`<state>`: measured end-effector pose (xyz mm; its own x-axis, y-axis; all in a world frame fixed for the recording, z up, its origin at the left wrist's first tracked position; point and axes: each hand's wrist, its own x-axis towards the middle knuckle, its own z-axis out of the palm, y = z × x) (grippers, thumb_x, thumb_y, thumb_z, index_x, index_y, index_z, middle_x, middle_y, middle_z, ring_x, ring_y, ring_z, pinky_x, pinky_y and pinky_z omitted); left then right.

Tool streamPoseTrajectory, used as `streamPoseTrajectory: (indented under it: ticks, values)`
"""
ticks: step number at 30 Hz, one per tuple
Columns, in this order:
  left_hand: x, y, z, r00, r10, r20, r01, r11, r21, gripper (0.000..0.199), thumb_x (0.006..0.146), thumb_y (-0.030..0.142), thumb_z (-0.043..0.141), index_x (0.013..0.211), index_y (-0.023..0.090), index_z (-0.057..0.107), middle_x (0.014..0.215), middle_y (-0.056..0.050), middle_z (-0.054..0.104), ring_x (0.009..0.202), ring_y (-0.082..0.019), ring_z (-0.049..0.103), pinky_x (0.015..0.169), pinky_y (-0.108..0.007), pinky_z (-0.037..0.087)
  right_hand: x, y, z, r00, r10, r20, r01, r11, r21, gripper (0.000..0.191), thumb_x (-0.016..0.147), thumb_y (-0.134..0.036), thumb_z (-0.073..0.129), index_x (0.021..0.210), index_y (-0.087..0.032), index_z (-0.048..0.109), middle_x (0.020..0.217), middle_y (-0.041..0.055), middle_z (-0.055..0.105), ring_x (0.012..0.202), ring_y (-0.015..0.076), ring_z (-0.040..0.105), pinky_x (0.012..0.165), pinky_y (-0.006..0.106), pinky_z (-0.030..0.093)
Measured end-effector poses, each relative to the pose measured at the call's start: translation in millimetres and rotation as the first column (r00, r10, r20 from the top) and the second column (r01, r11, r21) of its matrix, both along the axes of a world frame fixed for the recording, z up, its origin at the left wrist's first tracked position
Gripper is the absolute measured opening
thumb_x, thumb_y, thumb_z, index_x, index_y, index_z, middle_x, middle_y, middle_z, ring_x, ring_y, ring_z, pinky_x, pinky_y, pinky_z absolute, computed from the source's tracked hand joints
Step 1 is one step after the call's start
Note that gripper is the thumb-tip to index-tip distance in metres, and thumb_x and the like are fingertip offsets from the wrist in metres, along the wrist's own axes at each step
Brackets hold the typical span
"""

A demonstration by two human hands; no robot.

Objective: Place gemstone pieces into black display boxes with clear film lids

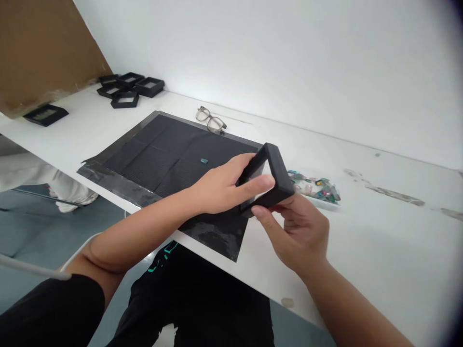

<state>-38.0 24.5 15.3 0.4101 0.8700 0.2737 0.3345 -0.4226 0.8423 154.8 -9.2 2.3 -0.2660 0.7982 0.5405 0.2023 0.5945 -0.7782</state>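
A black display frame with a clear window is held up, tilted, above the right end of a black mat. My left hand grips its left side, the thumb lying across the window and the other fingers behind. From below, my right hand pinches the lower edge between thumb and fingers. On the mat lies one small teal stone. Just behind the frame, to the right, a shallow white tray holds several small coloured stones, partly hidden by the frame.
Eyeglasses rest at the mat's back edge. Several black frames are grouped at the far left by the wall, and another black frame lies near the brown board. Another person's leg shows beyond the table's left side.
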Motion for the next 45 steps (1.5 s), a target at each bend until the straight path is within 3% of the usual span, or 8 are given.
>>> streamPoseTrajectory:
  ticks: [3, 8, 12, 16, 20, 33, 39, 45]
  values:
    - [-3, 1, 0.5, 0.999, 0.038, -0.037, -0.035, 0.995, 0.090, 0.097, 0.079, 0.089, 0.047, 0.151, 0.024, 0.039, 0.148, -0.015, 0.053, 0.135, -0.039, 0.052, 0.110, -0.058, 0.046, 1, 2, 2.2, 0.966, 0.107, -0.234, -0.166, 0.954, -0.249, 0.004, 0.090, -0.025, 0.074, 0.090, -0.023, 0.070, 0.077, -0.0011, 0.068, 0.064, 0.0139, 0.064, 0.056, 0.028, 0.056]
    - [3, 6, 3.1, 0.980, -0.196, -0.042, 0.194, 0.873, 0.447, 0.122, 0.060, 0.093, 0.064, 0.157, 0.027, 0.028, 0.161, -0.010, 0.038, 0.153, -0.040, 0.030, 0.127, -0.059, 0.022, 5, 2, 15.6, 0.874, 0.205, -0.440, -0.390, 0.836, -0.385, 0.010, 0.091, -0.033, 0.074, 0.088, -0.023, 0.072, 0.073, -0.0001, 0.071, 0.060, 0.0140, 0.065, 0.056, 0.028, 0.058]
    - [5, 7, 4.7, 0.955, -0.292, -0.045, 0.268, 0.795, 0.544, 0.118, 0.056, 0.083, 0.077, 0.152, 0.029, 0.036, 0.143, -0.010, 0.057, 0.140, -0.037, 0.048, 0.126, -0.055, 0.030, 8, 0, 23.7, 0.832, 0.243, -0.499, -0.484, 0.757, -0.439, 0.011, 0.089, -0.033, 0.074, 0.087, -0.023, 0.074, 0.072, 0.0018, 0.073, 0.063, 0.0161, 0.067, 0.057, 0.029, 0.057]
    - [6, 5, -0.8, 0.936, -0.348, 0.055, 0.295, 0.860, 0.417, 0.121, 0.042, 0.078, 0.086, 0.143, 0.028, 0.042, 0.136, -0.013, 0.059, 0.131, -0.036, 0.057, 0.118, -0.053, 0.043, 9, 2, 23.6, 0.828, 0.230, -0.512, -0.497, 0.725, -0.477, 0.010, 0.082, -0.028, 0.077, 0.077, -0.020, 0.074, 0.064, 0.0015, 0.069, 0.057, 0.0146, 0.062, 0.054, 0.027, 0.053]
    - [8, 3, -6.9, 0.940, -0.320, 0.117, 0.261, 0.898, 0.355, 0.121, 0.034, 0.074, 0.090, 0.135, 0.025, 0.045, 0.134, -0.015, 0.059, 0.132, -0.038, 0.056, 0.116, -0.053, 0.047, 7, 5, 18.6, 0.836, 0.204, -0.510, -0.477, 0.730, -0.489, 0.011, 0.076, -0.026, 0.076, 0.070, -0.019, 0.070, 0.060, 0.0007, 0.064, 0.053, 0.0138, 0.057, 0.049, 0.025, 0.048]
    - [4, 4, -0.6, 0.950, -0.299, 0.089, 0.241, 0.885, 0.399, 0.114, 0.039, 0.070, 0.091, 0.133, 0.024, 0.048, 0.131, -0.012, 0.062, 0.125, -0.033, 0.059, 0.119, -0.049, 0.041, 10, 5, 17.7, 0.880, 0.226, -0.418, -0.432, 0.748, -0.504, 0.021, 0.080, -0.033, 0.077, 0.072, -0.019, 0.064, 0.059, -0.0010, 0.059, 0.050, 0.0129, 0.051, 0.047, 0.027, 0.043]
    - [6, 6, -4.0, 0.953, -0.297, 0.058, 0.237, 0.853, 0.466, 0.113, 0.041, 0.074, 0.088, 0.133, 0.026, 0.044, 0.128, -0.013, 0.060, 0.120, -0.032, 0.061, 0.114, -0.048, 0.044, 9, 7, 20.3, 0.872, 0.254, -0.418, -0.450, 0.751, -0.483, 0.021, 0.078, -0.030, 0.076, 0.068, -0.018, 0.062, 0.056, -0.0018, 0.057, 0.048, 0.0116, 0.047, 0.046, 0.026, 0.039]
    - [10, 4, -1.7, 0.953, -0.301, 0.016, 0.241, 0.794, 0.558, 0.104, 0.053, 0.076, 0.083, 0.133, 0.025, 0.038, 0.130, -0.013, 0.052, 0.130, -0.033, 0.052, 0.109, -0.051, 0.047, 5, -1, 19.0, 0.890, 0.210, -0.405, -0.384, 0.826, -0.413, 0.009, 0.078, -0.019, 0.071, 0.071, -0.019, 0.066, 0.062, -0.0011, 0.060, 0.053, 0.0124, 0.050, 0.049, 0.026, 0.041]
